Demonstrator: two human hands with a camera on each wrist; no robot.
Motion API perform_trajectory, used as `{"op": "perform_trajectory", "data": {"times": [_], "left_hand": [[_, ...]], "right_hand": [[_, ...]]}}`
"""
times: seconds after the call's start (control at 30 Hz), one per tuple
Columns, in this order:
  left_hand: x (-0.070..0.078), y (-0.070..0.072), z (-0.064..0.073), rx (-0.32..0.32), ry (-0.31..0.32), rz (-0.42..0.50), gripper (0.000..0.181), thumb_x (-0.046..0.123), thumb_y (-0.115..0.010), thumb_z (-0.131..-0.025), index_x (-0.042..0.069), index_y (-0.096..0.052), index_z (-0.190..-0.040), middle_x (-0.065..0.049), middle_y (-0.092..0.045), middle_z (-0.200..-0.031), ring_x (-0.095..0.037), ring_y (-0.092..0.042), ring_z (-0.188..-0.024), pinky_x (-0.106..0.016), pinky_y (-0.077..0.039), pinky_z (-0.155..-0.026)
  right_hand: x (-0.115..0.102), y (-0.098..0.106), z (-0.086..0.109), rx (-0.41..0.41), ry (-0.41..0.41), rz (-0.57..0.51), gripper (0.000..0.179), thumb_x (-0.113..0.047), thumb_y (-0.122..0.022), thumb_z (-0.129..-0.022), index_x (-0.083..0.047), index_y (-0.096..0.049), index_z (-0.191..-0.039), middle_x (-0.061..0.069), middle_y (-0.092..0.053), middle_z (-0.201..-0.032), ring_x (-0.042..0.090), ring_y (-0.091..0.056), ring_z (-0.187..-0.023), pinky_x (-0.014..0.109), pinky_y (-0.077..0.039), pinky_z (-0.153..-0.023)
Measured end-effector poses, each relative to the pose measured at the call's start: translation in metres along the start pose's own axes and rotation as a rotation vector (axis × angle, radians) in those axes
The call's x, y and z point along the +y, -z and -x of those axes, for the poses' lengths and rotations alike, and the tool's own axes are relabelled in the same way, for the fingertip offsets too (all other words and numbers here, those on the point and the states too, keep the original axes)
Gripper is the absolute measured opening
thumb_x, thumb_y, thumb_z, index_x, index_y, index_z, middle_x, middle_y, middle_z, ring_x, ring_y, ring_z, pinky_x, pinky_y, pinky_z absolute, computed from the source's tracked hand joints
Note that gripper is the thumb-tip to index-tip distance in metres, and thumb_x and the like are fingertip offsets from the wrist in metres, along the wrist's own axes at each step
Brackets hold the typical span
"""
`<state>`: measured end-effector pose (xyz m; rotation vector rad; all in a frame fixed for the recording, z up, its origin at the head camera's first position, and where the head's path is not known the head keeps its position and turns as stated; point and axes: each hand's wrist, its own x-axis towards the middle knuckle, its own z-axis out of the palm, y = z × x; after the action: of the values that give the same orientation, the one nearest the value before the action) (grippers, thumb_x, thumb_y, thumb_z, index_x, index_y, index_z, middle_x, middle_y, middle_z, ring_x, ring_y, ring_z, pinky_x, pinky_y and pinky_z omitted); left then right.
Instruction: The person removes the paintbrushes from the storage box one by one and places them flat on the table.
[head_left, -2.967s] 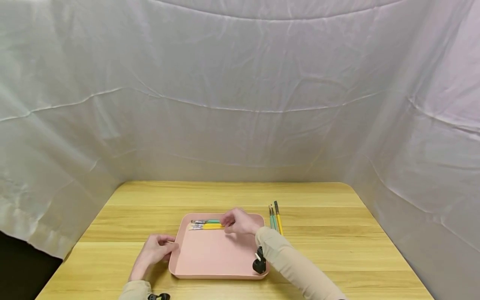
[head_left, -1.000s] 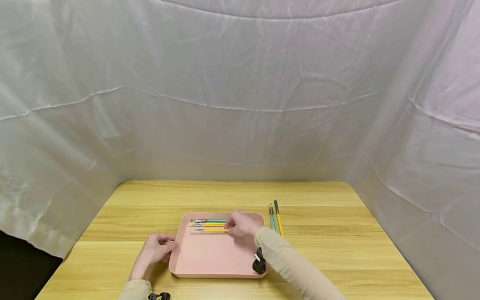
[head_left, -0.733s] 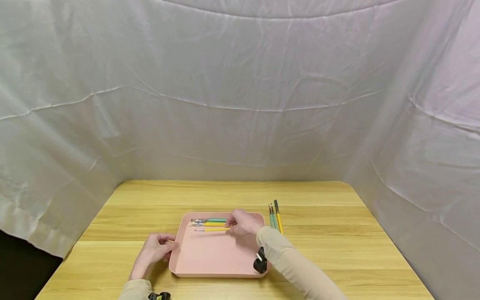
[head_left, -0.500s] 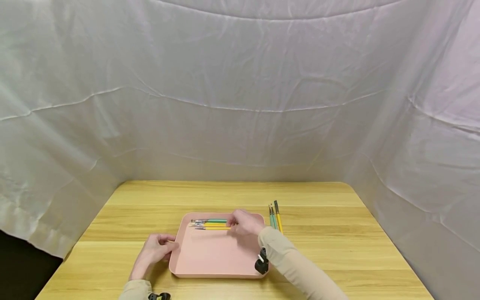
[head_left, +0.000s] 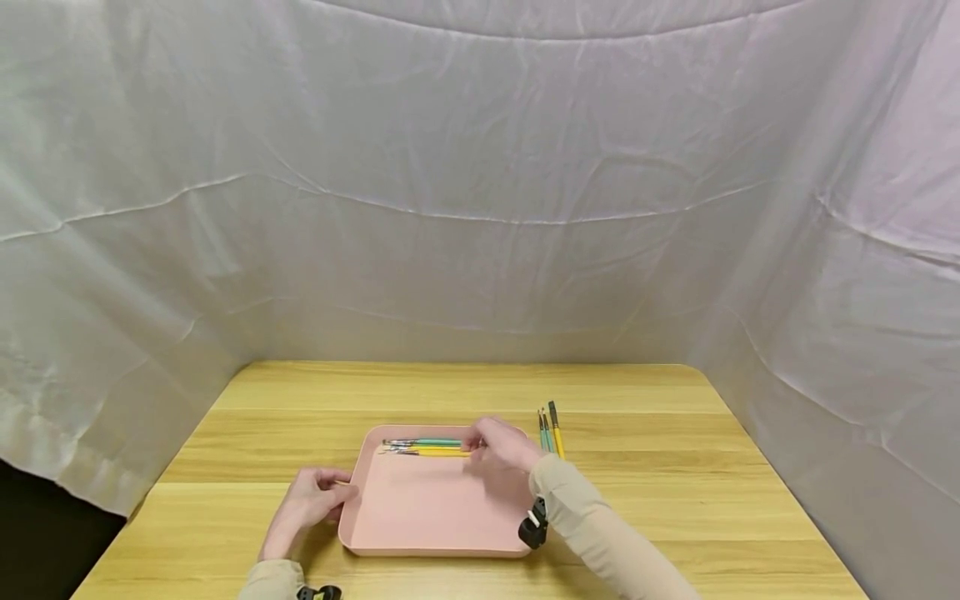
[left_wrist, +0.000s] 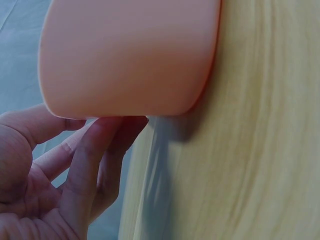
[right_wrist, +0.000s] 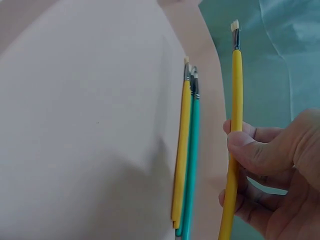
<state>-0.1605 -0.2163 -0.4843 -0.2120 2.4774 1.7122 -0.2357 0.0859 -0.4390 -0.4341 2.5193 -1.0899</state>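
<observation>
My right hand [head_left: 506, 443] is over the back right part of a pink tray [head_left: 431, 508]. In the right wrist view its thumb and fingers pinch a yellow paintbrush [right_wrist: 237, 90] by the handle, pale bristles pointing away. Beside that brush, several yellow and green paintbrushes [right_wrist: 185, 150] lie side by side on the tray floor; in the head view the held brush overlaps their row. At the tray's left side, my left hand [head_left: 303, 504] rests its slightly bent fingertips against the outside of the rim, as the left wrist view shows.
Three more paintbrushes [head_left: 550, 429], two green and one yellow, lie on the wooden table [head_left: 675, 500] just right of the tray, their lower ends hidden by my right sleeve [head_left: 592, 517]. Grey fabric [head_left: 480, 250] hangs behind and at the sides of the table.
The yellow paintbrush, held apart and nearer the tray's front a second ago, has come back against the row. My right hand has shifted slightly right. My left hand stays put.
</observation>
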Motion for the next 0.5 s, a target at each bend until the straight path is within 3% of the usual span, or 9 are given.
{"op": "perform_trajectory", "data": {"times": [0.13,0.2,0.3,0.5], "left_hand": [[-0.001,0.000,-0.001,-0.001,0.000,0.005,0.033,-0.001,-0.068,-0.084,-0.020,-0.064,-0.111,-0.008,-0.072,-0.077,-0.015,-0.068,-0.065,-0.027,-0.060,-0.058],[-0.001,0.000,-0.001,0.000,0.000,0.008,0.033,-0.001,-0.068,-0.084,-0.020,-0.064,-0.111,-0.009,-0.072,-0.078,-0.015,-0.068,-0.066,-0.027,-0.060,-0.058],[-0.001,0.000,-0.001,0.000,0.000,0.010,0.033,-0.001,-0.068,-0.084,-0.020,-0.064,-0.111,-0.010,-0.073,-0.078,-0.015,-0.068,-0.066,-0.027,-0.060,-0.058],[-0.001,0.000,-0.001,0.003,0.008,0.024,0.033,-0.001,-0.068,-0.084,-0.020,-0.064,-0.111,-0.010,-0.073,-0.079,-0.015,-0.069,-0.066,-0.027,-0.060,-0.058]], "right_hand": [[0.004,0.006,0.000,-0.034,0.208,0.160,0.019,0.010,-0.056,-0.087,-0.002,-0.058,-0.071,-0.004,-0.048,-0.068,0.010,-0.042,-0.067,0.022,-0.036,-0.065],[0.006,0.008,0.000,-0.030,0.254,0.207,0.018,0.011,-0.059,-0.088,-0.001,-0.062,-0.074,-0.004,-0.051,-0.070,0.008,-0.043,-0.067,0.021,-0.037,-0.064],[0.009,0.012,0.003,-0.020,0.302,0.239,0.012,0.009,-0.062,-0.090,0.002,-0.070,-0.085,0.000,-0.061,-0.076,0.008,-0.046,-0.069,0.021,-0.041,-0.065],[0.015,0.014,0.009,0.018,0.303,0.201,0.011,0.004,-0.065,-0.092,0.000,-0.075,-0.096,0.009,-0.072,-0.090,0.010,-0.055,-0.075,0.023,-0.049,-0.067]]}}
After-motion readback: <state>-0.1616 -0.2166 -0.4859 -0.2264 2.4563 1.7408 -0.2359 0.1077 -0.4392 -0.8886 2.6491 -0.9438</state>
